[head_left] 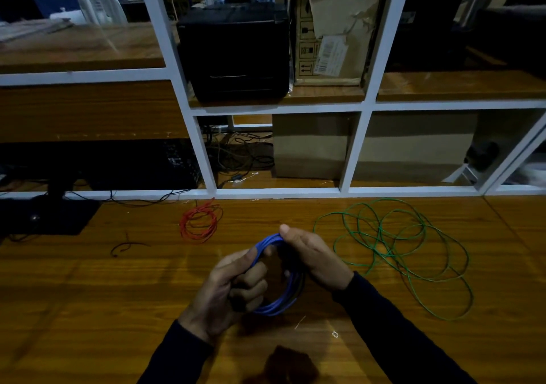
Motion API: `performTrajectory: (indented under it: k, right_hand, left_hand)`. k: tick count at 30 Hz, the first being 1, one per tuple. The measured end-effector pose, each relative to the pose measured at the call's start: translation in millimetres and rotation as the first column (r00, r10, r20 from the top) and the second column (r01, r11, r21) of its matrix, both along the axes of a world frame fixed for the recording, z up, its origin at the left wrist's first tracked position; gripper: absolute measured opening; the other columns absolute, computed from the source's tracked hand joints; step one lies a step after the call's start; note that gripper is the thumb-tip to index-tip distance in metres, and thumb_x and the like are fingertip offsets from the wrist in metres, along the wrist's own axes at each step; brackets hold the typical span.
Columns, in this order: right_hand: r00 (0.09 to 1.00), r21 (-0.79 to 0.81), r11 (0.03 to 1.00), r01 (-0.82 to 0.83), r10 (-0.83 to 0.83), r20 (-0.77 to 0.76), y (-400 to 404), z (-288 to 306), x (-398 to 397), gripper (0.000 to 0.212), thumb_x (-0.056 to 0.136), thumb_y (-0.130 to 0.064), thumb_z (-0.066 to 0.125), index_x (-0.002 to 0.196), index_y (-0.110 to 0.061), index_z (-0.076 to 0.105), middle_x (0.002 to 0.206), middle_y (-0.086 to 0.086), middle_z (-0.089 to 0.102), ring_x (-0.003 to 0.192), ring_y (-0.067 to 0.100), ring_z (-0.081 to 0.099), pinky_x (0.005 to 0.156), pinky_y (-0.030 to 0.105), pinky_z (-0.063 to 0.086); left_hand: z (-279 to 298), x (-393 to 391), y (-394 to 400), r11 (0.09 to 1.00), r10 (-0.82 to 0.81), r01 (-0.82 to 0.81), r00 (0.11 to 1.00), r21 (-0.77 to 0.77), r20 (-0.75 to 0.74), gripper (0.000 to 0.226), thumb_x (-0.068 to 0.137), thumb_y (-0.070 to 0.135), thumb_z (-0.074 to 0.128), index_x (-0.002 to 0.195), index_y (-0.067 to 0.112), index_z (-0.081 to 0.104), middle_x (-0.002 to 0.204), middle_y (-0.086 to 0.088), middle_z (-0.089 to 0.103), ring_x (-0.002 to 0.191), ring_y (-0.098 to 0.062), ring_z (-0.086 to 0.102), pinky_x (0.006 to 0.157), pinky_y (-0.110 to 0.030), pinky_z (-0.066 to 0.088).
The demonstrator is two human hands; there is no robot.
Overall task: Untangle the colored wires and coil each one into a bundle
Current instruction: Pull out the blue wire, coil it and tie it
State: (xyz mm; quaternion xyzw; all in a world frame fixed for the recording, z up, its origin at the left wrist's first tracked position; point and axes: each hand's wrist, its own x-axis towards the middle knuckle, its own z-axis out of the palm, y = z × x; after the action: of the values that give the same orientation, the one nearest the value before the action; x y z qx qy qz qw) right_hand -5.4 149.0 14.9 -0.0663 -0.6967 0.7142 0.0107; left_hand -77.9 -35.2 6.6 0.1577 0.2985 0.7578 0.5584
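Dark sleeves enter from the near edge of the wooden worktop [88,295]. Left hand [227,289]: fingers curled round the near-left side of the blue wire coil [283,298], thumb laid along its upper-left arc. Right hand [313,256]: thumb and fingers pinching the far-right part of the same coil, thumb tip uppermost. Blue coil: held between both hands above the middle of the worktop, several turns gathered into one ring, tilted so that its opening partly faces the camera; long axis running from near to far, leaning slightly right at the near end. Whether its lowest arc touches the worktop cannot be told. Red wire coil [201,222]: small flat bundle lying near the far edge, left of the hands, one free end pointing toward the far edge. Green wire [396,244]: loose overlapping loops spread flat across the right part of the worktop, uncoiled, well apart from the red coil. Short dark wire scrap [127,246]: left of the red coil. White shelf frame [354,147]: standing along the far edge.
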Motion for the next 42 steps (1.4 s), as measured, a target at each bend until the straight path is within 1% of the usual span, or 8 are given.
performTrajectory:
  k: [4, 8, 14, 19, 23, 31, 36, 42]
  right_hand:
    - [0.998, 0.008, 0.999, 0.053, -0.053, 0.020, -2, -4, 0, 0.056, 0.102, -0.044, 0.037, 0.099, 0.009, 0.053, 0.073, 0.012, 0.048, 0.055, 0.024, 0.052, 0.050, 0.028, 0.043]
    - [0.971, 0.028, 0.977, 0.209, -0.211, 0.108, -8, -3, 0, 0.052, 0.101, -0.051, 0.037, 0.078, -0.011, 0.060, 0.067, 0.007, 0.050, 0.058, 0.020, 0.045, 0.056, 0.028, 0.036]
    - [0.861, 0.095, 0.870, 0.483, -0.492, 0.131, -17, -20, -10, 0.063, 0.097, -0.047, 0.049, 0.041, -0.020, 0.040, 0.050, 0.007, 0.040, 0.048, 0.019, 0.036, 0.055, 0.031, 0.031]
    - [0.853, 0.068, 0.852, 0.519, -0.521, 0.023, -15, -23, -13, 0.053, 0.093, -0.041, 0.052, 0.046, -0.017, 0.041, 0.051, 0.009, 0.038, 0.047, 0.019, 0.030, 0.049, 0.032, 0.024]
    - [0.864, 0.017, 0.865, 0.502, -0.502, -0.032, -12, -26, -15, 0.060, 0.096, -0.028, 0.052, 0.039, -0.022, 0.033, 0.044, -0.004, 0.030, 0.042, 0.013, 0.023, 0.045, 0.027, 0.019]
    - [0.867, 0.170, 0.854, 0.492, -0.465, -0.178, -12, -32, -23, 0.058, 0.090, -0.045, 0.047, 0.042, -0.015, 0.033, 0.042, 0.014, 0.031, 0.040, 0.017, 0.025, 0.049, 0.049, 0.032]
    - [0.846, 0.279, 0.816, 0.507, -0.407, -0.344, -24, -29, -29, 0.053, 0.095, -0.033, 0.044, 0.044, -0.028, 0.030, 0.036, -0.009, 0.030, 0.036, 0.003, 0.023, 0.048, 0.028, 0.034]
    - [0.774, 0.338, 0.724, 0.602, -0.424, -0.470, -39, -47, -52, 0.050, 0.097, -0.034, 0.036, 0.049, -0.030, 0.028, 0.041, -0.013, 0.025, 0.035, 0.003, 0.024, 0.046, 0.039, 0.037]
  left_hand:
    - [-1, 0, 5, 0.999, 0.000, -0.002, 0.998, -0.048, -0.055, 0.018, 0.107, 0.023, 0.045, 0.109, 0.007, 0.054, 0.062, 0.004, 0.027, 0.048, -0.007, 0.030, 0.044, -0.025, 0.022]
    - [-1, 2, 10, 0.997, -0.038, 0.031, 0.994, -0.068, -0.102, 0.020, 0.101, 0.026, 0.056, 0.103, 0.008, 0.050, 0.066, 0.001, 0.028, 0.052, -0.009, 0.033, 0.045, -0.023, 0.032]
    - [-7, 22, 26, 0.995, -0.074, 0.065, 0.991, -0.078, -0.114, 0.027, 0.095, 0.031, 0.064, 0.094, 0.011, 0.047, 0.067, 0.000, 0.032, 0.050, -0.009, 0.030, 0.048, -0.024, 0.032]
    - [-1, 28, 29, 0.997, -0.044, 0.048, 0.997, -0.056, 0.070, 0.041, 0.102, 0.048, 0.038, 0.086, 0.011, 0.050, 0.061, 0.002, 0.025, 0.047, -0.010, 0.021, 0.047, -0.025, 0.023]
    - [0, 26, 29, 0.997, -0.002, 0.010, 0.994, -0.074, 0.109, 0.032, 0.100, 0.040, 0.046, 0.086, 0.011, 0.050, 0.056, 0.004, 0.025, 0.043, -0.008, 0.024, 0.046, -0.025, 0.024]
    - [-3, 30, 19, 0.959, 0.147, -0.178, 0.977, -0.222, -0.152, 0.027, 0.099, 0.031, 0.051, 0.095, 0.005, 0.052, 0.063, 0.000, 0.034, 0.053, -0.013, 0.037, 0.065, -0.030, 0.029]
    - [-3, 18, 0, 0.910, 0.120, -0.278, 0.887, -0.307, -0.446, 0.026, 0.095, 0.036, 0.054, 0.085, 0.013, 0.060, 0.086, -0.013, 0.062, 0.087, -0.027, 0.063, 0.082, -0.036, 0.049]
    - [-8, 19, -1, 0.870, 0.306, -0.387, 0.910, -0.306, -0.280, 0.031, 0.098, 0.034, 0.046, 0.091, 0.004, 0.053, 0.060, 0.002, 0.036, 0.050, -0.009, 0.034, 0.067, -0.030, 0.043]
